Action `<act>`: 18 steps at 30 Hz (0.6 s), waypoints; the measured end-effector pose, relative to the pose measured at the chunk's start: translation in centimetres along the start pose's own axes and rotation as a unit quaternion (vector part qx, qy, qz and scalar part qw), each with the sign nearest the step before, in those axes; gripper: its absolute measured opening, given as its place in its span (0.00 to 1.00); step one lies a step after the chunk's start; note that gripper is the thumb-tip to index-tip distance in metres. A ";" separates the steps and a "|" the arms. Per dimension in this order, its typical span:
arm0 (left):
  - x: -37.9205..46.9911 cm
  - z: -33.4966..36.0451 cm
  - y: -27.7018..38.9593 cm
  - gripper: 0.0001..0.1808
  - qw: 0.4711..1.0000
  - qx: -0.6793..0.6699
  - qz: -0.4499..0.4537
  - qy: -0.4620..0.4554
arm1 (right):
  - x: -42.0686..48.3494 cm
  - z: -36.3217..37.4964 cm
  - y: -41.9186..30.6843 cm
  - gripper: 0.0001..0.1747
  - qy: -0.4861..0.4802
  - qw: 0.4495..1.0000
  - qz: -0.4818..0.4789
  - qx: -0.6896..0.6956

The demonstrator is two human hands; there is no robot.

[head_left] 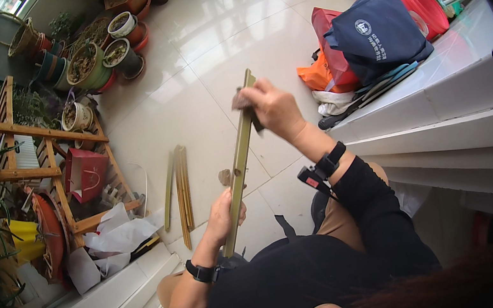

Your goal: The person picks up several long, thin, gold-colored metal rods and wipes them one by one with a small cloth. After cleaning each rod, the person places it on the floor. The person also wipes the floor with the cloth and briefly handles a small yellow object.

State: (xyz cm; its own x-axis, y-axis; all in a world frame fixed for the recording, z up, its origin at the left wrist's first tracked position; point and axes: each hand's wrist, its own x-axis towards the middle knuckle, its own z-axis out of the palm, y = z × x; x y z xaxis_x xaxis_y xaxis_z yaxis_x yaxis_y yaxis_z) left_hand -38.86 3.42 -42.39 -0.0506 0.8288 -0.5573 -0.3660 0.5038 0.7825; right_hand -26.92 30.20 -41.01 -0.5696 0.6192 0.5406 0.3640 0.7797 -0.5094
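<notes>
A long greenish-yellow split bamboo strip (pixel 240 147) slants up and away from my lap, with a brown node mark along its length. Around its lower part my left hand (pixel 224 218) is closed. My right hand (pixel 274 106) is near the strip's far end, gripping a brown sheet-like piece (pixel 242 100) against it. Darker material of the same sort shows below the fingers; whether it is cloth or abrasive paper I cannot tell. Beyond the left hand a small brown lump (pixel 225 176) lies on the tiles, partly behind the strip.
Several more bamboo strips (pixel 183 193) lie on the tiled floor (pixel 211 87) to the left. Further left stand a wooden plant rack (pixel 49 132), white paper (pixel 119 237) and potted plants (pixel 85 66). At right, a dark blue bag (pixel 378 36) rests by a tiled ledge (pixel 412 103).
</notes>
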 end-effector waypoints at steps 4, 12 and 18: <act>-0.3 -0.1 -0.9 0.31 0.999 -0.011 0.009 -0.053 | 0.9 -0.8 2.7 0.09 0.027 0.996 0.069 -0.051; -0.3 -0.9 -1.8 0.31 0.991 -0.052 -0.019 -0.120 | -0.3 0.4 5.6 0.13 0.044 0.986 0.158 -0.020; 0.1 -1.7 -1.8 0.30 0.962 -0.202 -0.024 -0.181 | 0.2 0.0 5.9 0.18 0.060 0.946 0.277 0.159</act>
State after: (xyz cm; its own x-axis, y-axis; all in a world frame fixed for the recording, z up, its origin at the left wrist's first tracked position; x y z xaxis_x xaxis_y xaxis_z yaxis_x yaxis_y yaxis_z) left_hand -39.75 2.23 -44.33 0.2756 0.8745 -0.3990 -0.6952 0.4680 0.5456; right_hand -24.93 34.95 -43.91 -0.2618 0.9453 0.1947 0.3305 0.2773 -0.9021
